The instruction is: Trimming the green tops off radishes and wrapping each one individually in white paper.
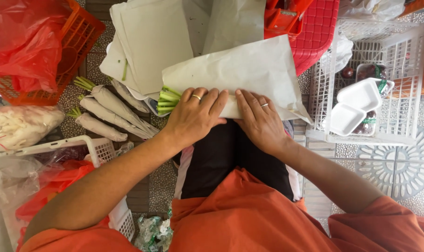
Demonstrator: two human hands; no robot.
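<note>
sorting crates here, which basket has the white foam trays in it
The white basket at the right, beside the right hand, holds the foam trays. The orange basket at upper left holds a red plastic bag instead.

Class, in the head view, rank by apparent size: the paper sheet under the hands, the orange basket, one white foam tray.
1. paper sheet
2. orange basket, partly cropped, so unsure
3. white foam tray
</note>
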